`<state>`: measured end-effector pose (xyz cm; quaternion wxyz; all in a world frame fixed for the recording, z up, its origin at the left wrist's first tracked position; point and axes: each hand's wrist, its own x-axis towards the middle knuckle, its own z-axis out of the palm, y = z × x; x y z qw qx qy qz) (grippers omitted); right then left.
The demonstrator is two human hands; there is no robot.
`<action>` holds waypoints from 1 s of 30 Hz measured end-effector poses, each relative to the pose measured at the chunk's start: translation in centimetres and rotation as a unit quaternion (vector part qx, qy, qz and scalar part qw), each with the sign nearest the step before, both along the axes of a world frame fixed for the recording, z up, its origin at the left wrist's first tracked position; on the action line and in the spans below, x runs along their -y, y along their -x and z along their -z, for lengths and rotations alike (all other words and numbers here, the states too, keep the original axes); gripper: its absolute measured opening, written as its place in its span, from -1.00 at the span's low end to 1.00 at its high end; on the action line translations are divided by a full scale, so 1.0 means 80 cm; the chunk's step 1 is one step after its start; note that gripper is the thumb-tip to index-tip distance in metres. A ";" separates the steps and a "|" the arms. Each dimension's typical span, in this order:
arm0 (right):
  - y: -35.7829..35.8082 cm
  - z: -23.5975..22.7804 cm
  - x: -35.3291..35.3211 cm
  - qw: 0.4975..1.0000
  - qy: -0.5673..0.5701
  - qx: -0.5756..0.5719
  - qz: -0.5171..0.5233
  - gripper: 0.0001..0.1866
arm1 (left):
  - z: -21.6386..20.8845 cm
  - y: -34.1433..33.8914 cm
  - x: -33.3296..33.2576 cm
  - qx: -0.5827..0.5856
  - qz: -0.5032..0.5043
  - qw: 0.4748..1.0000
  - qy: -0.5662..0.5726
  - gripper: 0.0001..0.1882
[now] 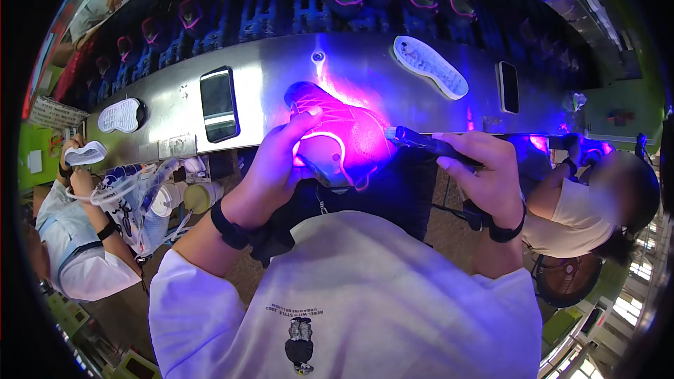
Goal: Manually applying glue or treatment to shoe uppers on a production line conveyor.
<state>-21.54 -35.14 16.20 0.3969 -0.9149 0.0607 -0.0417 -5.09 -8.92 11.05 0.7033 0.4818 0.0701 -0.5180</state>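
My left hand (279, 153) is closed round a shoe upper (344, 123), thumb on top, holding it above my lap at the bench's near edge. Bright pink and violet light covers the upper, and a pale curved line runs round its opening. In my right hand (490, 168) is a dark-handled brush (428, 142), gripped between thumb and fingers. The brush's tip meets or nearly meets the right side of the upper; glare hides the exact contact. Both wrists wear black bands.
On the metal bench (267, 56) lie a white sole (430, 67), a smaller sole (121, 115), a phone (219, 104) and another phone (507, 87). Behind it, a dark conveyor (274, 0) carries several shoe uppers. One co-worker (84, 238) sits left holding a sole; another (579, 200) sits right.
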 end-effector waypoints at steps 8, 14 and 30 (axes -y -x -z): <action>-0.011 0.000 0.011 0.999 0.028 0.031 0.012 -0.58 | -0.036 0.012 0.024 -0.140 -0.058 0.988 -0.037 -0.52; -0.023 -0.002 0.013 0.997 0.042 0.060 -0.012 -0.56 | 0.011 0.010 -0.008 -0.309 -0.015 0.945 0.102 -0.40; -0.039 0.004 -0.034 0.991 0.020 0.128 -0.045 -0.53 | 0.012 0.050 -0.039 -0.576 -0.036 0.752 0.319 -0.07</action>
